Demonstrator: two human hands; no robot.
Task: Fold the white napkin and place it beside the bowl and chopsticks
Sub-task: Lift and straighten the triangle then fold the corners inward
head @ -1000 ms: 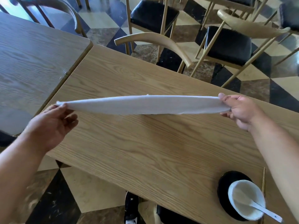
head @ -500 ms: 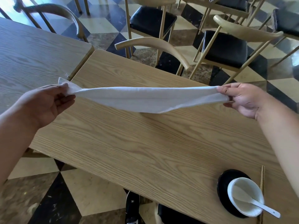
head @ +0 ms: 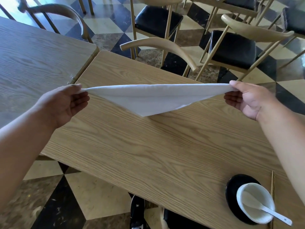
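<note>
Both hands are holding the white napkin (head: 148,98) taut above the wooden table (head: 148,154): left hand (head: 66,103) and right hand (head: 244,100) are each pinching a corner, its doubled triangle hanging down. Further folding and placement beside the white bowl (head: 255,202) and chopsticks (head: 272,184) are remaining.

Stretched between my left hand (head: 65,103) and right hand (head: 245,100), the white napkin (head: 148,98) now hangs open as a downward-pointing triangle; a second ago it was a thin, nearly flat band seen edge-on. Its lower corner has dropped until it sits just above or on the table (head: 148,154); I cannot tell whether it touches. My left hand, held lowest of the two a second ago, has risen to about level with my right, so the top edge runs nearly straight across. My view has shifted too, with the table's far corner lower in the scene than before.
</note>
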